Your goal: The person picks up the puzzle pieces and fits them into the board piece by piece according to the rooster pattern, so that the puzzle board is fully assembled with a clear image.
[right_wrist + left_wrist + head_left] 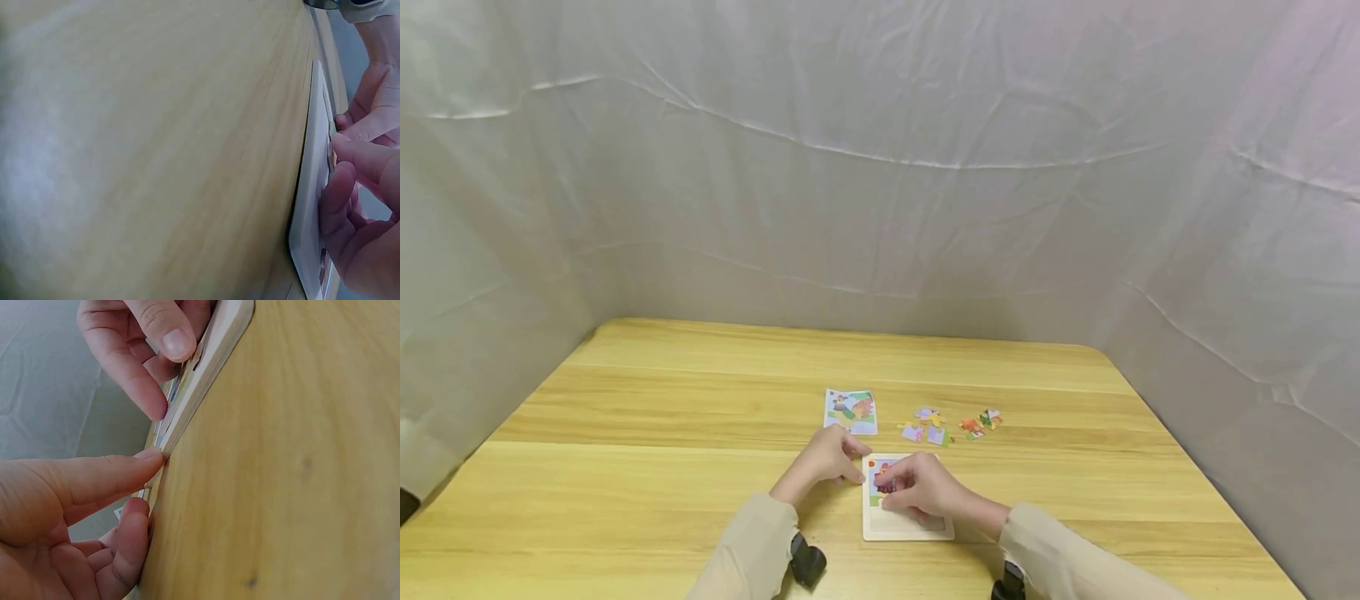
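A light wooden puzzle tray (906,535) lies flat near the front of the table, its upper left part filled with a colourful picture. At the tray's upper left corner, my left hand (829,457) holds the edge with thumb and forefinger. Over the picture, my right hand (928,487) pinches a small puzzle piece (332,156) low against the tray; the fingers mostly cover it. In the left wrist view the right hand's thumb and forefinger point down at the tray surface. The tray's lower part shows bare board.
Several loose puzzle pieces (936,435) lie behind the tray, with more orange and green pieces (972,427) to their right. A printed picture card (850,412) is behind my left hand. Pale cloth (880,208) hangs around the wooden table (662,467).
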Available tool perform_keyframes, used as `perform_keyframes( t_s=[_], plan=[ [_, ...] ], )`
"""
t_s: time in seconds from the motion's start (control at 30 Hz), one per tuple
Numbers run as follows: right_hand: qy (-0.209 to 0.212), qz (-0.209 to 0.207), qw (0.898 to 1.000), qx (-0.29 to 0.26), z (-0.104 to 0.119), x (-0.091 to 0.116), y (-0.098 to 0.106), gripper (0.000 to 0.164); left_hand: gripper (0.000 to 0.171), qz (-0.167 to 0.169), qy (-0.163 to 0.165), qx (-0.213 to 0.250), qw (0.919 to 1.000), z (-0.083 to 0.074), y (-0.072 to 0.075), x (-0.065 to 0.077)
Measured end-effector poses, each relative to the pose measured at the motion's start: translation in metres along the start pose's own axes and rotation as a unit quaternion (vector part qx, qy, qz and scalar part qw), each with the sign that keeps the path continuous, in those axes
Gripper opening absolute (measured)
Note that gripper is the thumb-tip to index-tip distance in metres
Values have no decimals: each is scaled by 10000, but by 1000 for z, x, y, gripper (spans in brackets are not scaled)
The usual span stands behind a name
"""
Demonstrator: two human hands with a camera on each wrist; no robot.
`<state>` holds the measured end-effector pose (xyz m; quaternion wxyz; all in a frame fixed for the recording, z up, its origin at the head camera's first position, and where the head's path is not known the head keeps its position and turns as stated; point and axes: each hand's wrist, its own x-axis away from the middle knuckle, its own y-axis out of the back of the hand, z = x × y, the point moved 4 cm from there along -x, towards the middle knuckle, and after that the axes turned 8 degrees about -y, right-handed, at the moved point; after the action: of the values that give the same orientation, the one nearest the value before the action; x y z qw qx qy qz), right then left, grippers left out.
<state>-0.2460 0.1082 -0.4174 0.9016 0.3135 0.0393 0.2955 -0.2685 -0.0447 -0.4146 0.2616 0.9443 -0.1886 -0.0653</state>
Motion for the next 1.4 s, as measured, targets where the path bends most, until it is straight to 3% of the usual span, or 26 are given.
perform_keyframes(
  t_s=[0.67, 0.87, 1.2, 1.4],
  plan=[
    [218, 89, 9983, 542, 6, -3, 1, 17, 33, 17, 20, 24, 10000, 1, 0, -1],
    [169, 208, 9993, 273, 6, -1, 3, 21, 33, 8, 46, -13, 10000, 1, 0, 0],
    [199, 60, 9997, 123, 5, 0, 4, 21, 33, 5, 36, -17, 10000, 0, 0, -2],
    [503, -4, 9987, -31, 4, 5, 9, 16, 33, 14, 88, -6, 10000, 1, -1, -1]
  ],
)
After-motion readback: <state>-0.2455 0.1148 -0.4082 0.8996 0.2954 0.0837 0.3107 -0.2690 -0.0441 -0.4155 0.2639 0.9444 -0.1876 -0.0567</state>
